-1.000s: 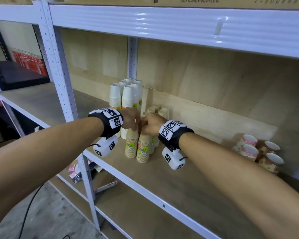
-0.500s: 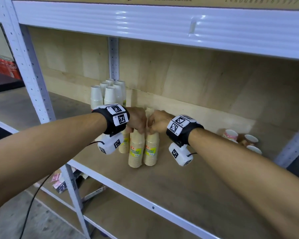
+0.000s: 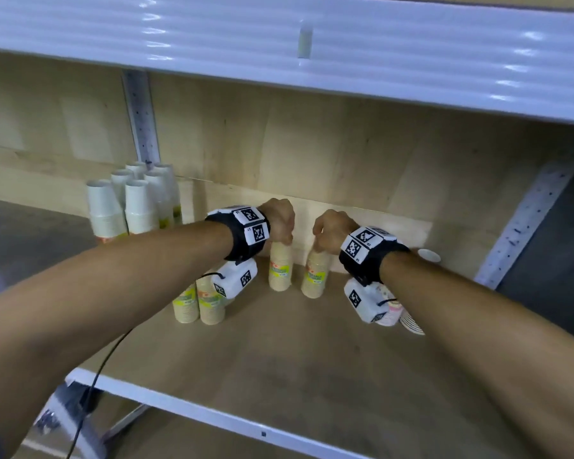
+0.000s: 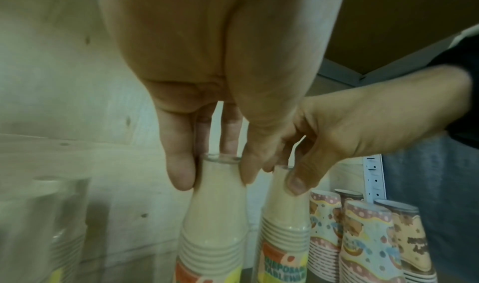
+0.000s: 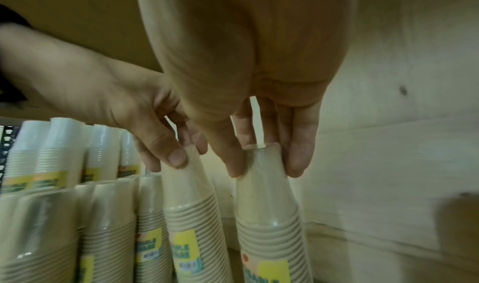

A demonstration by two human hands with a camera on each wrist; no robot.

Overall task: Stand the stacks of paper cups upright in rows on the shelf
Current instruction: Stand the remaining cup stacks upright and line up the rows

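My left hand point(image 3: 280, 226) pinches the top of a wrapped beige cup stack point(image 3: 280, 270) near the back wall of the shelf point(image 3: 279, 352). My right hand point(image 3: 332, 231) pinches the top of a second beige stack point(image 3: 315, 278) just right of it, leaning slightly. In the left wrist view the left hand point(image 4: 216, 170) holds its stack point(image 4: 215, 215) by the top cup. The right wrist view shows the right hand point(image 5: 263, 160) doing the same on its stack point(image 5: 269, 215). Whether the stacks' bases touch the board is unclear.
Two more beige stacks point(image 3: 198, 304) stand front left, below my left wrist. White cup stacks point(image 3: 123, 207) stand in rows at the back left. Patterned cup stacks point(image 4: 362, 236) are close on the right, partly hidden behind my right wrist. The upper shelf beam point(image 3: 312, 44) hangs overhead.
Both hands have moved right and toward the back wall, each with a beige stack, away from the other beige stacks. The hands are now further apart.
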